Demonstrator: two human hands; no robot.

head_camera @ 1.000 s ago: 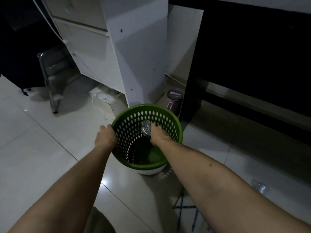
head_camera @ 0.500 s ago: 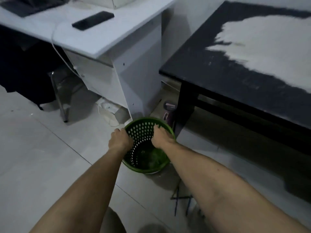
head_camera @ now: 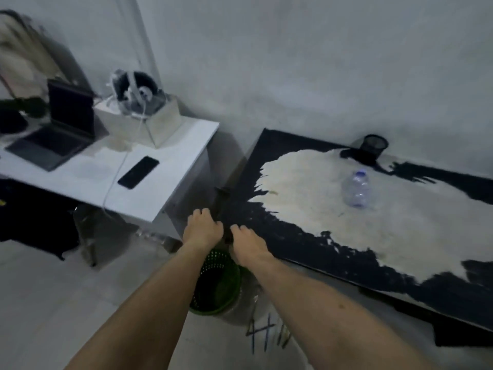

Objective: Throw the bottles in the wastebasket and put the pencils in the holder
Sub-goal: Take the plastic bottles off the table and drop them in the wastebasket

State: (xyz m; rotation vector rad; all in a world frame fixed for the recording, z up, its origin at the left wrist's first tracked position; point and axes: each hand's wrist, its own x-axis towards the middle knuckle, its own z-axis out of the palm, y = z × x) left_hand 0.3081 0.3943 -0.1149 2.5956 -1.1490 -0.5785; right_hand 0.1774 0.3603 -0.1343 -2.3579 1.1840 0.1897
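Note:
The green perforated wastebasket (head_camera: 217,285) stands on the floor between my forearms, by the corner of the black table (head_camera: 280,236). My left hand (head_camera: 204,231) and my right hand (head_camera: 248,245) hover above its rim, fingers loosely curled, holding nothing. A clear plastic bottle (head_camera: 356,190) with a blue cap stands on the table's worn white patch. The black mesh pencil holder (head_camera: 372,146) sits at the table's far edge by the wall. Several pencils (head_camera: 266,335) lie crossed on the floor beside the basket, under my right forearm.
To the left, a white desk (head_camera: 165,188) carries a laptop (head_camera: 53,137), a black phone (head_camera: 138,172), a cable and a box with a small fan (head_camera: 138,94). A metal chair frame (head_camera: 88,236) stands under the desk. Pale tiled floor spreads at lower left.
Both hands have come off the wastebasket and risen above its rim. The bottle my right hand held inside the basket is gone from it. My view has lifted, showing the tabletops.

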